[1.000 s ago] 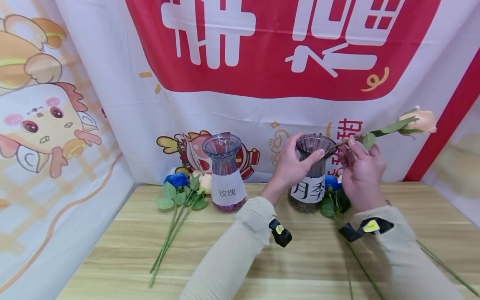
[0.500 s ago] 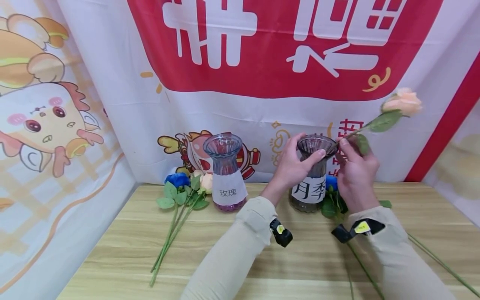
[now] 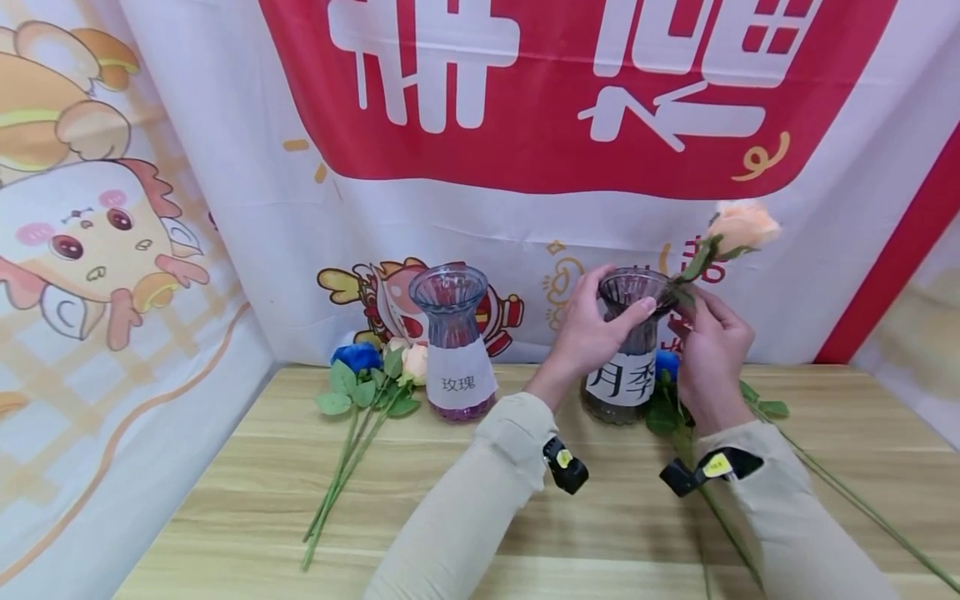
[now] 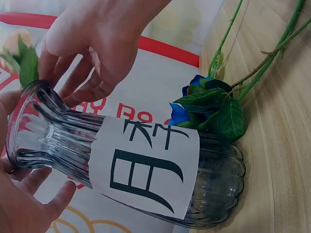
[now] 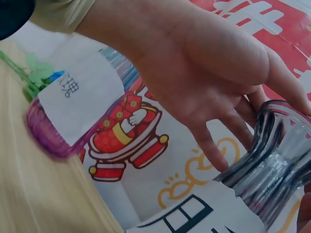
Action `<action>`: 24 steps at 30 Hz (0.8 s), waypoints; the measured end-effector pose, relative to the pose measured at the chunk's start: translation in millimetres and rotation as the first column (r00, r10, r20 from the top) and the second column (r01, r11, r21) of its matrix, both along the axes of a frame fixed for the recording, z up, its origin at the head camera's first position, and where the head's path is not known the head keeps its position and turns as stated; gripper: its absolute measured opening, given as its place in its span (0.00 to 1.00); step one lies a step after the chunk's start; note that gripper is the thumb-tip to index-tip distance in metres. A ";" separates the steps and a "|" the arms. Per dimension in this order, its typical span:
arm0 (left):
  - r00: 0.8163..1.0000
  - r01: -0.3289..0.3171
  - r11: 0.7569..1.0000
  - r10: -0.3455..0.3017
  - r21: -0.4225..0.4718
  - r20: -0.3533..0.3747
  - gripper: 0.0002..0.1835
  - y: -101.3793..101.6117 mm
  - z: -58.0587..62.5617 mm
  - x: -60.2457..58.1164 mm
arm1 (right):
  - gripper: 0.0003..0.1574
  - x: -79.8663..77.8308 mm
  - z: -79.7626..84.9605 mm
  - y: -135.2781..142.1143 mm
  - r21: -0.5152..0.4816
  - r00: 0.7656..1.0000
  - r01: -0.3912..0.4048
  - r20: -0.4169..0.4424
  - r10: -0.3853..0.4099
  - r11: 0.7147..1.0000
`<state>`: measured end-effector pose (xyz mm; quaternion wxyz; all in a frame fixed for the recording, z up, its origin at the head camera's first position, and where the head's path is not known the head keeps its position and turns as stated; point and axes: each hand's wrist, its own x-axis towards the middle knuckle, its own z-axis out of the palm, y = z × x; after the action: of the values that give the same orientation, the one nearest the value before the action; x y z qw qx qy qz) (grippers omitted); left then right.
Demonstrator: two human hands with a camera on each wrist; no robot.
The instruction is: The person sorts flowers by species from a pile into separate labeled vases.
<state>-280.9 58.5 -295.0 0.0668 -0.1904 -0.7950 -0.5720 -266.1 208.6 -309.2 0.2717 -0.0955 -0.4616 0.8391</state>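
My left hand [image 3: 592, 333] grips the flared neck of a dark glass vase [image 3: 617, 408] with a white label, its thumb along the rim. At the rim's right side, my right hand [image 3: 712, 358] holds a peach rose [image 3: 742, 225] low on its stem, just under the leaves. The rose leans right, its bloom above the rim; its lower stem is hidden by the fingers and the vase. In the left wrist view, the right hand [image 4: 95, 48] is beside the vase mouth, with the rose [image 4: 22, 56] beyond it. The right wrist view shows mostly the left hand [image 5: 204, 73].
A second glass vase [image 3: 450, 325] with a purplish base and a white label [image 3: 459, 375] stands left. Beside it lie a blue rose [image 3: 356, 358] and pale peach roses [image 3: 414, 364]. More blue flowers [image 4: 181, 112] and long green stems [image 3: 862, 504] lie on the wooden table [image 3: 570, 533] at right.
My right hand has moved left toward the vase. The rose has swung more upright and sunk closer to the rim. The left hand has kept its grip on the vase.
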 end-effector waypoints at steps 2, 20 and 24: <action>1.000 -0.001 1.000 0.001 0.000 -0.004 0.41 -0.6 0.5 0.1 | 0.19 1.3 -0.4 2.5 -0.010 1.000 -0.022 -0.002 0.022 1.000; 1.000 0.014 1.000 -0.014 -0.005 0.007 0.42 -2.5 1.6 1.9 | 0.23 39.2 -13.0 52.6 -0.095 0.952 -0.297 -0.108 0.287 0.950; 1.000 0.018 1.000 -0.018 -0.002 0.015 0.42 -2.5 1.9 2.0 | 0.24 50.3 -18.5 70.0 -0.132 0.947 -0.315 -0.113 0.301 0.940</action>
<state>-278.9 56.0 -293.1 0.0557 -0.1935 -0.7943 -0.5731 -215.7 278.6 -327.8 0.1497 -0.0036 -0.3944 0.9067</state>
